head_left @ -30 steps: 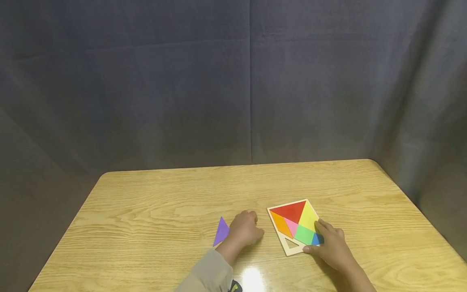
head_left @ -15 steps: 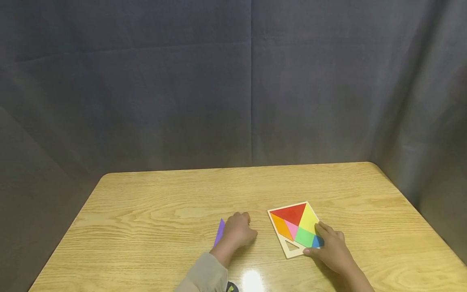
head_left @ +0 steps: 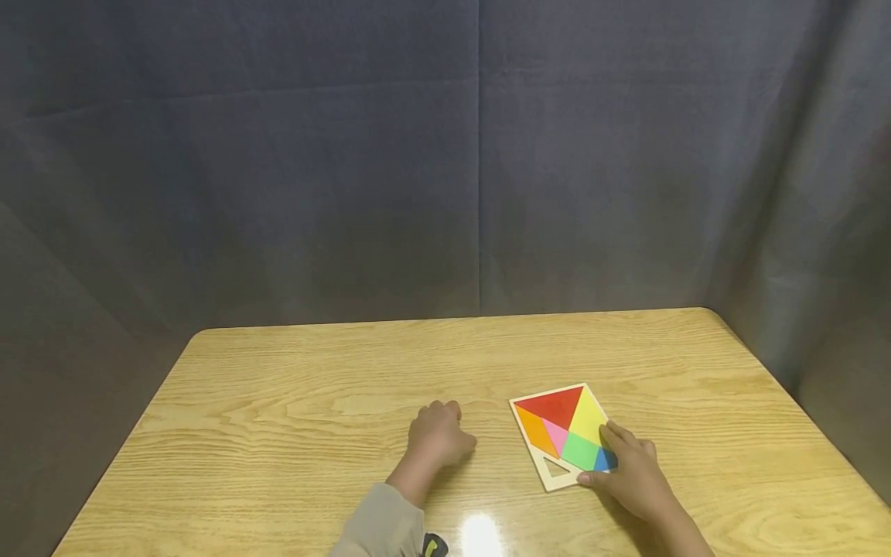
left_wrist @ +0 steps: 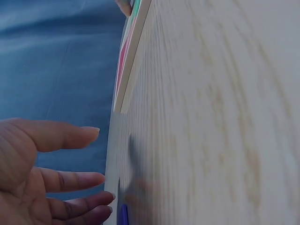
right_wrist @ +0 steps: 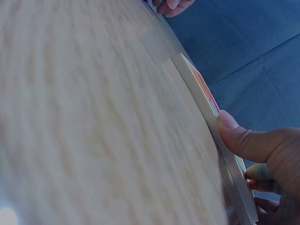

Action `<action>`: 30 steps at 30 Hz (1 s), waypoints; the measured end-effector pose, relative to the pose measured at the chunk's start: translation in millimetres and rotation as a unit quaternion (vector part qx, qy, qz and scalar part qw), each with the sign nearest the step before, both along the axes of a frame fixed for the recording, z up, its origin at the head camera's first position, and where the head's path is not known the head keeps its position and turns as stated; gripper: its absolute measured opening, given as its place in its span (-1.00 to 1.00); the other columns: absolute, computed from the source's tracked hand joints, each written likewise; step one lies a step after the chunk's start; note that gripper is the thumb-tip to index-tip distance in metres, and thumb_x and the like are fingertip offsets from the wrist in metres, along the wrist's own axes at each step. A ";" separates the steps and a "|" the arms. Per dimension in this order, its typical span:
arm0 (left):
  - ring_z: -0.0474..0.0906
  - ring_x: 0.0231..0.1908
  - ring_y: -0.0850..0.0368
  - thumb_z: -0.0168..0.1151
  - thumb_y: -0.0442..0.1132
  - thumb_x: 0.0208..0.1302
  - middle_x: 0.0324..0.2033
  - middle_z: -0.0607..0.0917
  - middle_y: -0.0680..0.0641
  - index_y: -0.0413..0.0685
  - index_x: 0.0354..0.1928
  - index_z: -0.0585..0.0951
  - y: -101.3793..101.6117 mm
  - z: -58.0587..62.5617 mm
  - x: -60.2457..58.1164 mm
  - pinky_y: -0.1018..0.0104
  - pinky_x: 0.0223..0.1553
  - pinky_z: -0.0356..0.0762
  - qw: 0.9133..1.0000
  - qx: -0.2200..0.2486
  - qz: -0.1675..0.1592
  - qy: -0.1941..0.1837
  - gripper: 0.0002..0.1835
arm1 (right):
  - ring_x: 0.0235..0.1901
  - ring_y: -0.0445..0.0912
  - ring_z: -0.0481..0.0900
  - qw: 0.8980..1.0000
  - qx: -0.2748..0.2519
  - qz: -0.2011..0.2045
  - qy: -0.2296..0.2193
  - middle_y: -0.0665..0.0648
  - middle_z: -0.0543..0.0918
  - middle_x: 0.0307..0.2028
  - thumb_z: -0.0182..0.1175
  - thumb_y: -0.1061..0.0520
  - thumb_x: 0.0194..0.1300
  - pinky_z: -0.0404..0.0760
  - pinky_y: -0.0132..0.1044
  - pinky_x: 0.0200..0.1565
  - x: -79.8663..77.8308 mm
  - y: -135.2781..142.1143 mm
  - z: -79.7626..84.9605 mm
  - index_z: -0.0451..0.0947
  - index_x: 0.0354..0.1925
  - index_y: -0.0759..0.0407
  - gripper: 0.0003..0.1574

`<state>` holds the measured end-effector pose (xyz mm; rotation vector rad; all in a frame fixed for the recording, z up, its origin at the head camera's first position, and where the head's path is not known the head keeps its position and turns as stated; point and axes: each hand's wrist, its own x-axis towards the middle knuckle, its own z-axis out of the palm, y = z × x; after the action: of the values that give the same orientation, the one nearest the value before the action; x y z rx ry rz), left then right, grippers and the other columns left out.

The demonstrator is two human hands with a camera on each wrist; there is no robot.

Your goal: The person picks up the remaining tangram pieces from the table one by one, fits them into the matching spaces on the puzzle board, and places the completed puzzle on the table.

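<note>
My left hand [head_left: 437, 435] is over the left middle of the table, thumb apart from loosely bent fingers. In the left wrist view, a purple triangle piece [left_wrist: 123, 214] lies right by its fingertips; the hand hides it in the head view. My right hand [head_left: 629, 468] grips the near right corner of a wooden tangram tray [head_left: 553, 483], thumb on the near edge and fingers on the right side. Red [head_left: 554, 406], yellow [head_left: 586, 422], orange [head_left: 536, 430], pink [head_left: 555, 435], green [head_left: 580, 451] and blue [head_left: 604, 459] pieces lie in it. A triangular slot shows bare at its near left corner.
The wooden table [head_left: 278, 433] spreads out on both sides of the hands. Behind it hangs a dark grey curtain [head_left: 348, 193], which also runs down both sides. A light glare [head_left: 480, 534] shines near the front.
My left hand has moved left, away from the tray, and now covers the purple triangle piece in the head view. The right hand and the tray have stayed put.
</note>
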<state>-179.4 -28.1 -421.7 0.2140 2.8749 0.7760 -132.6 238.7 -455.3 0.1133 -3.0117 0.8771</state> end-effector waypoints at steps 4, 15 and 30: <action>0.28 -0.39 -0.01 0.26 -0.19 -0.18 -0.41 0.43 -0.10 -0.24 -0.28 0.49 -4.1 -0.8 -0.7 0.14 -0.39 0.30 1.000 0.002 0.008 0.004 -0.63 | -0.05 0.22 0.11 1.000 0.000 0.000 -0.001 0.43 0.14 0.14 0.28 -0.27 -0.23 0.29 0.13 -0.12 -0.7 0.0 -0.4 0.16 0.12 0.50 0.16; 0.29 -0.39 -0.02 0.28 -0.21 -0.16 -0.38 0.42 -0.14 -0.29 -0.21 0.47 -14.2 -0.4 0.5 0.17 -0.45 0.34 1.000 0.001 0.014 0.007 -0.58 | -0.06 0.22 0.11 1.000 -0.002 -0.001 0.000 0.43 0.14 0.14 0.29 -0.26 -0.23 0.29 0.12 -0.13 -1.5 0.6 -1.2 0.16 0.12 0.50 0.16; 0.34 -0.39 -0.06 0.31 -0.22 -0.19 -0.40 0.42 -0.16 -0.29 -0.21 0.48 -27.1 -2.1 3.9 0.15 -0.47 0.37 0.999 -0.013 0.046 0.014 -0.56 | -0.06 0.21 0.09 1.000 -0.006 -0.001 -0.005 0.43 0.13 0.15 0.28 -0.28 -0.24 0.30 0.12 -0.13 -0.9 1.8 -3.8 0.15 0.12 0.50 0.18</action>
<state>-175.5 -55.2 -423.7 0.0920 2.9376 0.7572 -133.5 240.5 -459.1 0.1052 -3.0144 0.8991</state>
